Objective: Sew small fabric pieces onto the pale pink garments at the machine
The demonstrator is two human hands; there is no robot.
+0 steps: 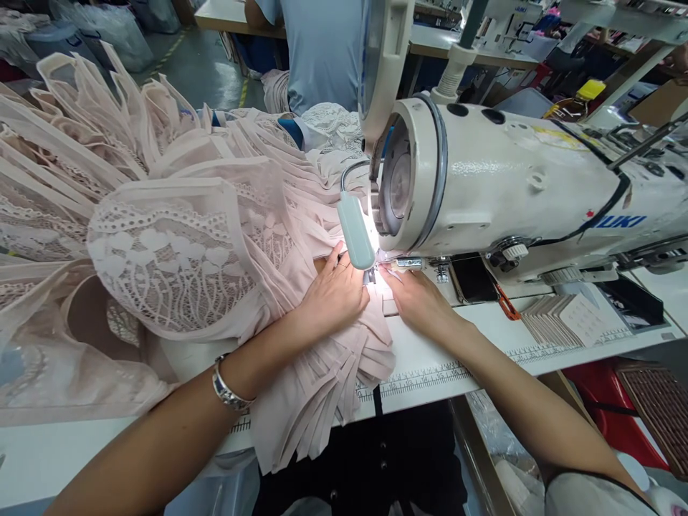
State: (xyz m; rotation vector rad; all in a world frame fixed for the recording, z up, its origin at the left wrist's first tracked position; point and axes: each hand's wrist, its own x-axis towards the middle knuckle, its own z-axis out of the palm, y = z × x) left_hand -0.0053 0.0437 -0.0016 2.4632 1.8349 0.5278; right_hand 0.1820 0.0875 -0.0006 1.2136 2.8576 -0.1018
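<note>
White bench (405,352) is running under everything, and a big heap of pale pink lacy cloth (183,251) is covering its left side, with some strips hanging over the front edge. Beside the heap, a sewing machine (499,172) is standing on the right. The left hand (336,294) is lying on the pink cloth with its fingers stretched out — its grip is pressing down, not clenching. The right hand (422,297) is reaching in from the other side, thumb and finger close together; I am not able to tell if its grip is pinching cloth or only touching. A little green lamp (355,229) is shining on the spot. Smallest, a metal foot (369,276) is sitting between the two hands, with cloth close around it. Guiding the cloth for sewing is probably the step — so the next move is calling for smooth cloth, gentle feeding and careful fingertips.
</note>
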